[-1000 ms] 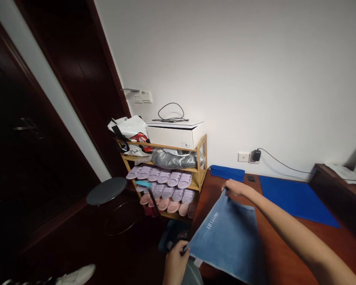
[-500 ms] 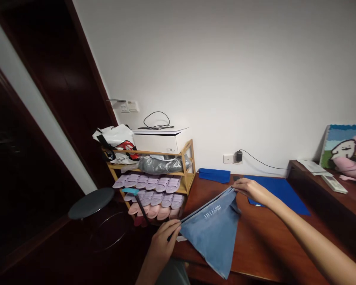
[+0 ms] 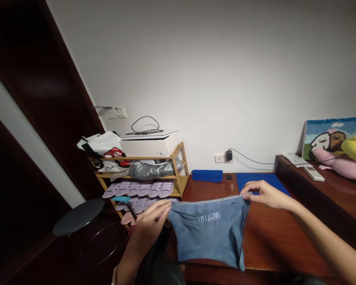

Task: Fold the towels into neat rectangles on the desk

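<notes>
Farther apart now, the left hand (image 3: 150, 218) and right hand (image 3: 266, 194) pinched the blue towel (image 3: 209, 237) by its top corners. Both grips were clenched, pulling the edge taut so the cloth hung open.

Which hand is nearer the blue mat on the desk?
Right. The right hand is just in front of the blue mat, pinching one corner of the blue cloth. The left hand is much farther from the mat, off to its left at the cloth's other corner.
</notes>
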The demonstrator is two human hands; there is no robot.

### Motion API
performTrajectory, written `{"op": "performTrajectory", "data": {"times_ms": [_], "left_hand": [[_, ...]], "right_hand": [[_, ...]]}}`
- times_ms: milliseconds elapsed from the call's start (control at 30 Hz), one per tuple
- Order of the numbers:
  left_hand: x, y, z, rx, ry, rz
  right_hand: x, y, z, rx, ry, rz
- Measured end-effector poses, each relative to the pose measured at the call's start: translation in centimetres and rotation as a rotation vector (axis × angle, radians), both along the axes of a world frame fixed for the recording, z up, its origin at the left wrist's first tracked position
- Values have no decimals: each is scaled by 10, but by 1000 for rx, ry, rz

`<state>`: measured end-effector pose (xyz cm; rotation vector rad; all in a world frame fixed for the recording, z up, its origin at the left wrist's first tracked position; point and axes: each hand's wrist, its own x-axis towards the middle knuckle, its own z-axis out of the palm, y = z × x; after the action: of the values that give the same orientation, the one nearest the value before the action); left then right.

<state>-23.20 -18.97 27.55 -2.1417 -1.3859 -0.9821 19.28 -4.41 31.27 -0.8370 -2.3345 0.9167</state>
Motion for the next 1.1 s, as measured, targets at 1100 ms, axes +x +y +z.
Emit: {"op": "performTrajectory", "data": {"times_ms": [1100], "left_hand": [[24, 9, 37, -259, -98, -210]], "right_hand": [[40, -44, -4, 482, -283, -69]]}}
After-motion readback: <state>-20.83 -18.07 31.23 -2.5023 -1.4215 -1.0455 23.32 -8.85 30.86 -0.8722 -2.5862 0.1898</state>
